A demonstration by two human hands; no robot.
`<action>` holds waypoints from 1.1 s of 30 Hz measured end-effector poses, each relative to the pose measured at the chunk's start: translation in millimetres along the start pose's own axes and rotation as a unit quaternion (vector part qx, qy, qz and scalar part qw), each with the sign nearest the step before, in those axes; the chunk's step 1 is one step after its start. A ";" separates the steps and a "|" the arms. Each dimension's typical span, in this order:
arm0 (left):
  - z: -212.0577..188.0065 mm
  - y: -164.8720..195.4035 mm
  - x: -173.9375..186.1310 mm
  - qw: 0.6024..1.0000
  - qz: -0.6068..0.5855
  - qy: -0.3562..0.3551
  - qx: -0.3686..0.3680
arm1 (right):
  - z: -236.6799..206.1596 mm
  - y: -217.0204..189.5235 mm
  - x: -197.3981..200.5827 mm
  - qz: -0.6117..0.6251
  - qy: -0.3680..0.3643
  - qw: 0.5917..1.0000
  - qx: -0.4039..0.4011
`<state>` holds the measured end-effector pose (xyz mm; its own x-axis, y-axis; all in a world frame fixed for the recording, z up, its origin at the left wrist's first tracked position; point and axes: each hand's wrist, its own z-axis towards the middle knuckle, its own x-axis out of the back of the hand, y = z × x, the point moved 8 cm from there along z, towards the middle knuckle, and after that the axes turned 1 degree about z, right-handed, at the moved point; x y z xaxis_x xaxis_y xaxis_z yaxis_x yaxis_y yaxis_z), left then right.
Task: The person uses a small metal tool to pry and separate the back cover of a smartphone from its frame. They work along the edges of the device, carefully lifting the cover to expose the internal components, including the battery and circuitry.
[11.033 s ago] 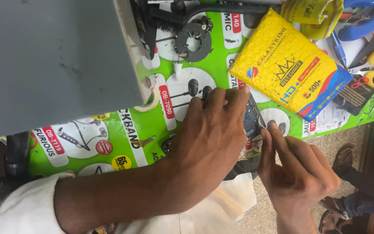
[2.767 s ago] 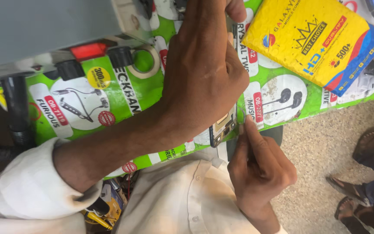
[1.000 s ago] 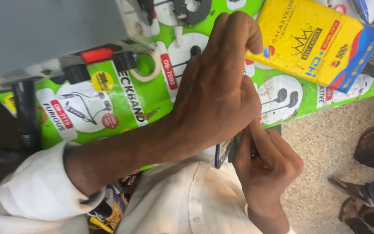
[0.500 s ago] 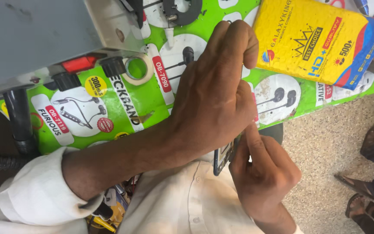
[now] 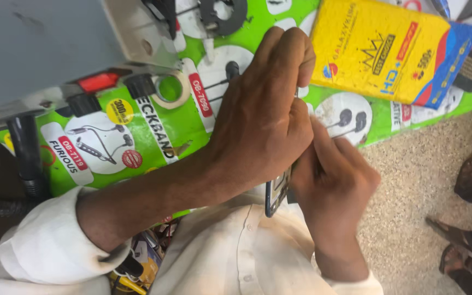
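A thin, dark-edged phone (image 5: 276, 192) was held on edge between the two hands at the near rim of the green printed mat (image 5: 137, 136), just above the white shirt (image 5: 236, 257). Only its slim side and a lower corner were seen; what appeared to be a pale inner face could not be made out clearly. The left hand (image 5: 258, 120) was clasped over its top, and the right hand (image 5: 331, 180) was closed against its side. A yellow box (image 5: 378, 49) lay nearby.
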<state>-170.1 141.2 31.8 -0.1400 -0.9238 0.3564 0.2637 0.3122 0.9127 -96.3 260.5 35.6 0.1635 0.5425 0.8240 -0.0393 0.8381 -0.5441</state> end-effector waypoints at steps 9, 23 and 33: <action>2.7 0.6 3.2 1.000 0.006 0.004 -0.001 | 1.1 -17.1 2.2 -0.093 -0.002 0.995 0.037; -1.1 2.0 -1.1 1.000 0.002 -0.005 -0.016 | 23.7 -19.9 -1.2 -0.067 -0.008 0.995 0.071; -1.9 -0.5 -1.8 1.000 0.002 -0.010 -0.016 | 15.9 -10.8 -0.3 -0.042 -0.017 0.998 0.053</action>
<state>-168.2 142.3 30.3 -0.1586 -0.9176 0.3646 0.2956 0.3082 0.9042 -111.5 252.2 43.8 0.1375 0.4708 0.8715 -0.1318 0.8807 -0.4550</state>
